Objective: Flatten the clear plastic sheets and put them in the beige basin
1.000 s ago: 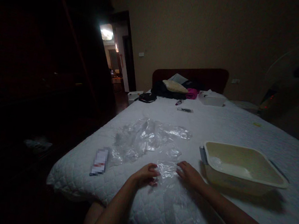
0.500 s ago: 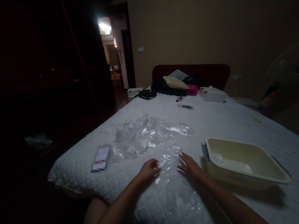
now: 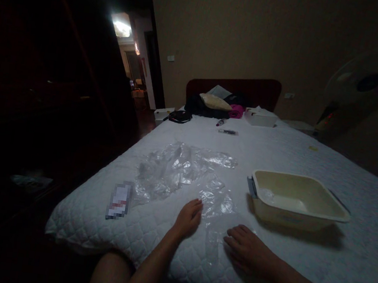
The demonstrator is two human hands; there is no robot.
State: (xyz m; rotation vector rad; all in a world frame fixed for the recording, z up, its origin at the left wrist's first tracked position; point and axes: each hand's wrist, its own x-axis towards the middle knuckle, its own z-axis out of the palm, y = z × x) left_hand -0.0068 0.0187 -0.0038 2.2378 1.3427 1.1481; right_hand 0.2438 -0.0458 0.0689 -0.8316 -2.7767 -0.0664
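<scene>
A clear plastic bag lies flat on the white quilted bed in front of me. My left hand rests flat on the bed with its fingertips at the bag's left edge, fingers stretched out. My right hand lies flat, palm down, on the bag's near right part, fingers spread toward the left. Neither hand grips anything. A crumpled pile of clear plastic bags sits just beyond the flat bag.
A cream plastic basin stands to the right of my hands. A small printed packet lies at the left near the bed's edge. Clothes, a pillow and a white box are at the headboard. A fan stands at the right.
My right hand has slid back toward me and down over the flat bag. My left hand has flattened at the bag's left edge. The view has shifted slightly.
</scene>
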